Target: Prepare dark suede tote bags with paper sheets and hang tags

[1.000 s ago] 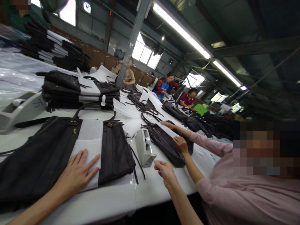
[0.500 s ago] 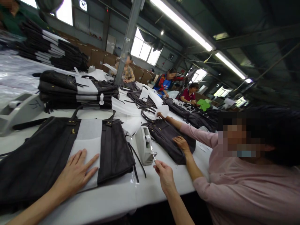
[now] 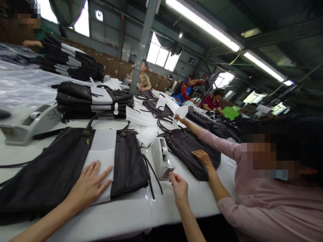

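A dark handbag (image 3: 60, 164) lies flat before me, its handles pointing away. Around its middle runs a white paper wrap (image 3: 102, 161). My left hand (image 3: 92, 183) rests on that paper with fingers spread. To the right of the bag stands a grey tape dispenser (image 3: 158, 158). My right hand (image 3: 179, 188) is beside the dispenser's cutting edge, thumb and forefinger pinched on the end of the clear tape. Little of the tape itself shows between the fingers and the cutter.
A co-worker in a pink top (image 3: 267, 198) sits close on my right, handling another dark bag (image 3: 194, 151) and white paper. A second tape dispenser (image 3: 30, 124) stands at left. Behind are stacked bags (image 3: 73, 101) and a metal post (image 3: 143, 47).
My right hand has moved closer to the dispenser's cutting edge, and the tape stretched between them is shorter. My left hand stays on the paper. The view has shifted slightly left.
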The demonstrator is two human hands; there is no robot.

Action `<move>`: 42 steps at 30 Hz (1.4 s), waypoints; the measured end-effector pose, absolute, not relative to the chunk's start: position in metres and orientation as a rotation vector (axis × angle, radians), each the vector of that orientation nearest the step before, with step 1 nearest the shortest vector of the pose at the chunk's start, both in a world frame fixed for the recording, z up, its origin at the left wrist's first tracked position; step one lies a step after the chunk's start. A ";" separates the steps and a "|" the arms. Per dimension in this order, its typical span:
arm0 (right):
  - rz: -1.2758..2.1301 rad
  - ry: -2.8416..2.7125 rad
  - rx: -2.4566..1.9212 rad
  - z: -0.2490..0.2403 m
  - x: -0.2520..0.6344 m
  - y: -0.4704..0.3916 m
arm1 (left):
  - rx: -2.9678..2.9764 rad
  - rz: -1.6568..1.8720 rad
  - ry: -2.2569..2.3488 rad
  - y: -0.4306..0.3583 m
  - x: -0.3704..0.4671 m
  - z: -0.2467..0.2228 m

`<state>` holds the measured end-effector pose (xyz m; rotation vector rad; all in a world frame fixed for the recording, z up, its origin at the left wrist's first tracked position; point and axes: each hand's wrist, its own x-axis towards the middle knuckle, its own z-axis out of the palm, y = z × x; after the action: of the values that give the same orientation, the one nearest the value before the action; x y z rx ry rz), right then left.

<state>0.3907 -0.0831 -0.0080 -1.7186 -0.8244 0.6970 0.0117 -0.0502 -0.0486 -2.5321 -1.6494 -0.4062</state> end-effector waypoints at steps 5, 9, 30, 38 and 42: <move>0.584 -0.967 -1.823 -0.017 0.402 -0.087 | -2.534 -0.410 -1.642 -0.050 0.011 -0.049; 0.584 -1.047 -1.820 -0.018 0.405 -0.107 | -2.545 -0.411 -1.642 -0.051 0.011 -0.046; 1.078 -2.351 -1.106 0.116 0.211 0.036 | -2.608 -0.551 -1.856 -0.049 0.013 -0.026; 0.849 -3.193 -0.713 0.114 0.110 0.121 | -2.649 -0.630 -1.873 -0.045 0.011 -0.028; 0.475 -3.466 -0.728 0.097 0.069 0.139 | -2.661 -0.662 -1.883 -0.044 0.009 -0.028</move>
<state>0.0690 0.1388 0.0975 -0.7276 -3.4655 0.4751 0.0095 -0.0437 -0.0284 -2.6609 -1.8832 -0.6624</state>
